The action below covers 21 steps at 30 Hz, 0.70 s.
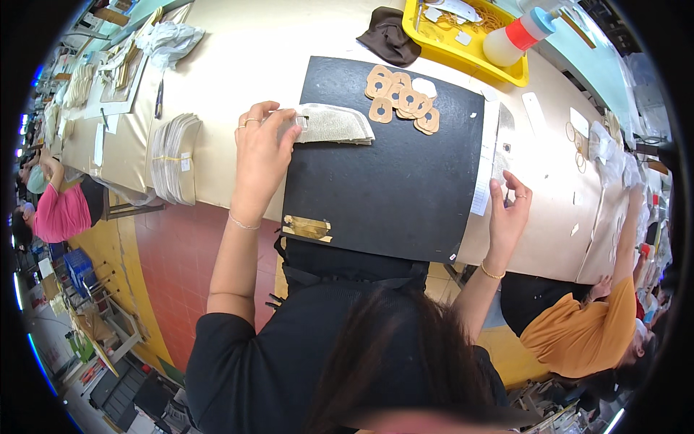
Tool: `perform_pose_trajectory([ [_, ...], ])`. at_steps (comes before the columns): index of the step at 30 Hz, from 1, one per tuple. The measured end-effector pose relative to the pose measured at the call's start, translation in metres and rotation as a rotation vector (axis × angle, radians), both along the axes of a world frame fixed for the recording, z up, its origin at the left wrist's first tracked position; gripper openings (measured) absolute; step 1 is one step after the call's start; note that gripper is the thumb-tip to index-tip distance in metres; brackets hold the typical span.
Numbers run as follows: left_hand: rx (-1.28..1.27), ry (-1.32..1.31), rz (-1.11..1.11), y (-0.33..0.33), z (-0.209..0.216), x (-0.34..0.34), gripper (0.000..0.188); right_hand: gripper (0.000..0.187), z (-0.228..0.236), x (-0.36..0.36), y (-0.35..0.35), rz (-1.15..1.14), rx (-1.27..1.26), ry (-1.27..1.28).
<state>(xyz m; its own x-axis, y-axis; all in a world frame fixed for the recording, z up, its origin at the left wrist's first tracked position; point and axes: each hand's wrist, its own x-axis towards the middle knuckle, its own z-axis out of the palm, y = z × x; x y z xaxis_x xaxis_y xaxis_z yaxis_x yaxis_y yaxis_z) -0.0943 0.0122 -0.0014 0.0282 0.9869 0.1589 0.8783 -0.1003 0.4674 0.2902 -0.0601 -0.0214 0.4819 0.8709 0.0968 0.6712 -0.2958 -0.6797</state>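
Reference: the board centre is the clock's hub; 12 points away from me.

Step in hand (my judgement): handling the grey stack (336, 124), which lies on the black board (383, 184) at 10 o'clock, its layers slightly uneven at the right end. My left hand (260, 150) is at the stack's left end, thumb and forefinger tips touching it; I cannot tell whether they clamp it or only rest there.

My right hand (510, 211) is off the board, between 3 and 4 o'clock, near a slim grey strip (500, 165). A narrow gap shows between thumb and forefinger; whether they hold something thin, I cannot tell.

Next move (my judgement): it calls for a steady left hand, so that the layers do not slip.

Surface: tan tags (408, 101) overlap toward 12 to 1. A yellow tray (432, 49) stands at 1, a banded bundle (173, 158) at 9. Gold tape (308, 228) marks the board at 8.

Room: red flooring (177, 271) at 8; co-workers in pink (61, 215) at 9 and orange (582, 333) between 4 and 5.
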Motion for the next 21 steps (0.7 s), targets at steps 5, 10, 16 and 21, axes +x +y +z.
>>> perform_pose_trajectory([
  [5,-0.085,-0.084,-0.006,0.014,0.007,-0.005,0.026,0.029,0.01,-0.027,0.011,0.138,0.041,0.201],
  [10,-0.29,-0.108,0.039,0.034,0.024,-0.011,0.031,0.024,0.015,-0.049,0.024,0.207,0.02,0.185],
  [16,-0.515,-0.814,0.003,0.02,0.044,0.001,0.026,0.029,0.032,-0.07,0.023,0.297,-0.024,0.507],
  [21,-0.491,-1.311,-0.202,-0.004,0.072,0.03,0.017,0.04,0.049,-0.104,0.031,0.471,0.088,1.253],
])
